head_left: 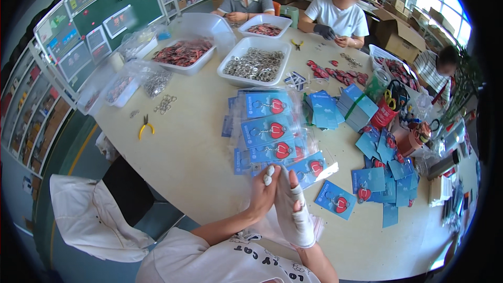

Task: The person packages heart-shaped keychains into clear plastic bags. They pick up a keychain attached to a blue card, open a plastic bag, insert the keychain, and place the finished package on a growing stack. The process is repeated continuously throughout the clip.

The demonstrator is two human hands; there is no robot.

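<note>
Sky-blue backing cards, seen from the head camera, fill the middle of the tabletop. At least four bagged keychain cards show in an overlapping column just beyond the hands, and one more keychain card lies by itself to the right. Two pliers with yellow handles rest on the surface, one at left and one at the far side. Three co-workers sit around the table. One white tub holds silver rings; at least three other containers hold red pieces. One stack of blue cards is bound by a green band, beside some loose ones; farther right is a scattered heap of cards, too overlapped to count.

Each bagged card has pale clouds, a red heart-like charm with light lines, and a silver chain and ring, under clear, shiny plastic.

The left hand, with white coverings on its fingertips, meets the right hand, in a white glove with bare fingertips, nearly palm to palm at the column's near end. The right fingers extend forward; whether either grip has hold of anything, I cannot tell.
</note>
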